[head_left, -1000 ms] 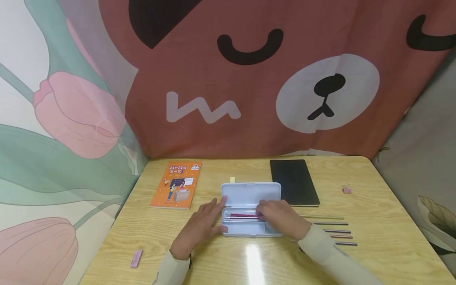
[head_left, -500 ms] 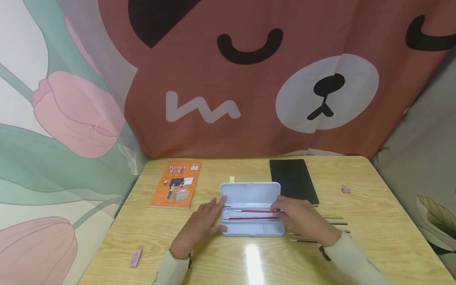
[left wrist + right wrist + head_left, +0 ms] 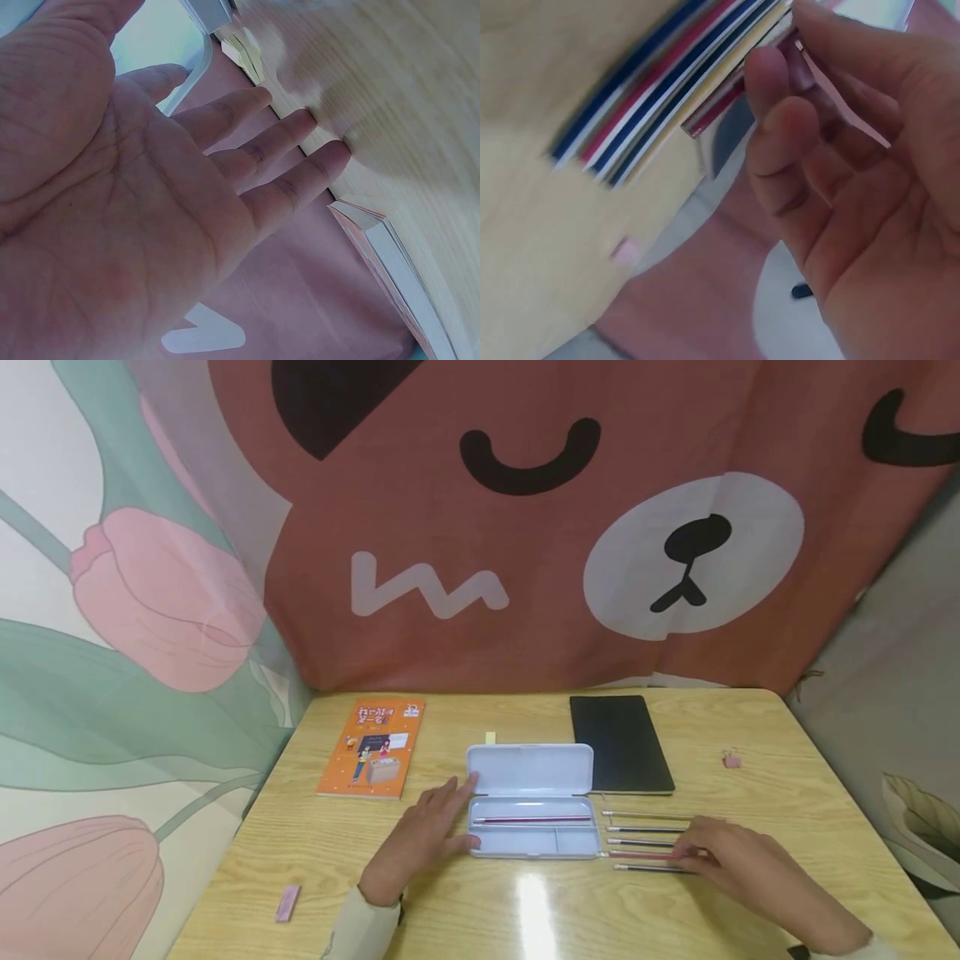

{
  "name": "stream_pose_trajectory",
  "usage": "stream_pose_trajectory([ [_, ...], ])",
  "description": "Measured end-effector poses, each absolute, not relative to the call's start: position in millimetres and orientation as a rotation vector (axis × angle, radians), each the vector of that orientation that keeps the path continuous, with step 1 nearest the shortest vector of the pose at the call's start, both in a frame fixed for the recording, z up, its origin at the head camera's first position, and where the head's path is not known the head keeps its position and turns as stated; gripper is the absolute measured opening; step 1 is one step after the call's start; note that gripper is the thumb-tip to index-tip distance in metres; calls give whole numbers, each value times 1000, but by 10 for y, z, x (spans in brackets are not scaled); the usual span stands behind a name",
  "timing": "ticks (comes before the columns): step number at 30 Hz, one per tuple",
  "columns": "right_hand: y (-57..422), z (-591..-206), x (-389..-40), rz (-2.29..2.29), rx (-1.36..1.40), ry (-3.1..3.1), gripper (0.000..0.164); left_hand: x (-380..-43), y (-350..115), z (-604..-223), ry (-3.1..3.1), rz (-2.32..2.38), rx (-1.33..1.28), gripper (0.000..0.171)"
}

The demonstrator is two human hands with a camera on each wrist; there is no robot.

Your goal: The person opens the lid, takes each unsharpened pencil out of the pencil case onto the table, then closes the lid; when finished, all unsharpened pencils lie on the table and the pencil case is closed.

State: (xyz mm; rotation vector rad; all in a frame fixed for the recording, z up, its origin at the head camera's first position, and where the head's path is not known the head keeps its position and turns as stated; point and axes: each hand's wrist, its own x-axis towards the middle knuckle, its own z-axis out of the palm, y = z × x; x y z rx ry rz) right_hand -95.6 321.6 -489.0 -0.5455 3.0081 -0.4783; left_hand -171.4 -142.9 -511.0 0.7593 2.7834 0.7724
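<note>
A light blue pencil case [image 3: 502, 841] lies with its lid [image 3: 529, 770] raised, a red pencil [image 3: 532, 819] in its back compartment. Spread around the case's left end, my left hand [image 3: 420, 839] has its thumb at the tray and its fingertips by the lid. My right hand [image 3: 750, 868] is over the right ends of a row of pencils. In the right wrist view it pinches a dark red pencil [image 3: 714, 116] between thumb and fingers. Beside that lie a yellow pencil [image 3: 645, 815], a red one [image 3: 641, 856] and several dark ones [image 3: 648, 868].
An orange book [image 3: 372, 752] lies at the back left, and a black notebook [image 3: 621, 743] sits behind the case on the right. A pink binder clip [image 3: 732, 761] is at the far right. A pink eraser [image 3: 287, 903] lies near the front left.
My right hand has drawn a red pencil out of the case and moved right to the pencil row. One red pencil stays in the case. The left hand keeps its place.
</note>
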Motion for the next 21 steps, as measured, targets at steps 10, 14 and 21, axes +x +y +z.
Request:
stream_pose_trajectory([
  [10,3461,-5094,-803,-370,-252,2858,23,-1706,-1414,-5083,2778,766,743,93],
  [14,3464,-5120,-795,-362,-273,2883,25,-1707,-1418,-5074,2783,764,747,92],
  [21,3451,-5145,-796,-341,-334,2954,27,-1706,-1421,-5079,2784,759,745,92],
])
